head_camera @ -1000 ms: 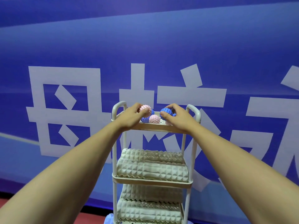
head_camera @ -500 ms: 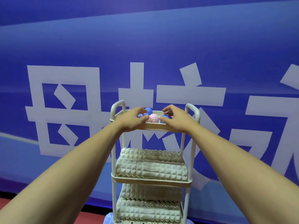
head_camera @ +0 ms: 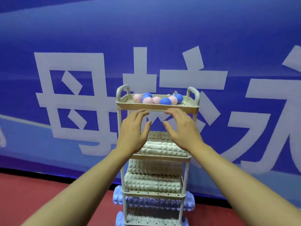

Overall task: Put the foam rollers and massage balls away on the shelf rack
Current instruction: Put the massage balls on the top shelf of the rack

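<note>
Presently, both hands, left (head_camera: 132, 132) and right (head_camera: 183, 129), are spread, holding nothing, before the rack (head_camera: 157, 107). Balls (head_camera: 157, 100) lie on top.

Blue banner (head_camera: 211, 30) bears large white characters, seemingly 母校, others cut off

Shelf rack (head_camera: 193, 108) — spiky balls (head_camera: 165, 101) on top tray, foam rollers (head_camera: 162, 149) on lower tiers

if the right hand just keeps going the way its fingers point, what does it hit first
Most likely the front rim of the top tray: the right hand points up and forward with open fingertips just under that rim. Depth is unclear, so it could slip beneath. The massage balls lie behind the rim.
</note>
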`<state>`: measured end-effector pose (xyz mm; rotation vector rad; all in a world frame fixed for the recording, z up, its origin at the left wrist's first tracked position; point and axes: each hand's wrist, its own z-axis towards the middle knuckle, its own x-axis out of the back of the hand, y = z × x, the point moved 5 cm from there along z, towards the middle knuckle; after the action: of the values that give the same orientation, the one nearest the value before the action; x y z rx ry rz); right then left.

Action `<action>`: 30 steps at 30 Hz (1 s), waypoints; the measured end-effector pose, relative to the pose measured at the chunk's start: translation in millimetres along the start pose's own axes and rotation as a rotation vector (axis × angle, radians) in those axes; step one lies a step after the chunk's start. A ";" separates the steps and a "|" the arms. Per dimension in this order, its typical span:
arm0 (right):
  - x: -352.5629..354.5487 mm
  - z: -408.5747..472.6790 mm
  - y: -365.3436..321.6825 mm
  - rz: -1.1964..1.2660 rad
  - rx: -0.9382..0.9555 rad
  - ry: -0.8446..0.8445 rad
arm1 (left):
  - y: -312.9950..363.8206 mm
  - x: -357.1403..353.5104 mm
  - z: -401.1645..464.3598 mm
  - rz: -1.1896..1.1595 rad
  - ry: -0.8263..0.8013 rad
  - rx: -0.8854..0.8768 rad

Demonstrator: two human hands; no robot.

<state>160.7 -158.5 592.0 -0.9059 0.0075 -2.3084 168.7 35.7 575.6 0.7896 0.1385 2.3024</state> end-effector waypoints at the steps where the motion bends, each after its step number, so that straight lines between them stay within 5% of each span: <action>1: -5.9 -19.1 -1.0 -0.038 -0.003 -0.029 | -0.8 -6.6 -22.4 0.020 -0.029 0.022; 10: -88.7 -249.4 1.1 -0.294 -0.218 -0.381 | -2.0 -84.4 -259.4 0.164 -0.455 0.270; 21: -188.4 -537.9 8.2 -0.180 -0.625 -0.997 | -30.5 -170.5 -497.8 0.269 -1.111 0.582; 30: -260.2 -624.1 71.3 -0.136 -0.887 -1.202 | -58.9 -261.8 -599.7 0.245 -1.330 0.642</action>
<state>-36.4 -202.3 -57.2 -2.6404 0.4835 -1.4486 8.7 -19.2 -59.2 2.5619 0.1640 1.4466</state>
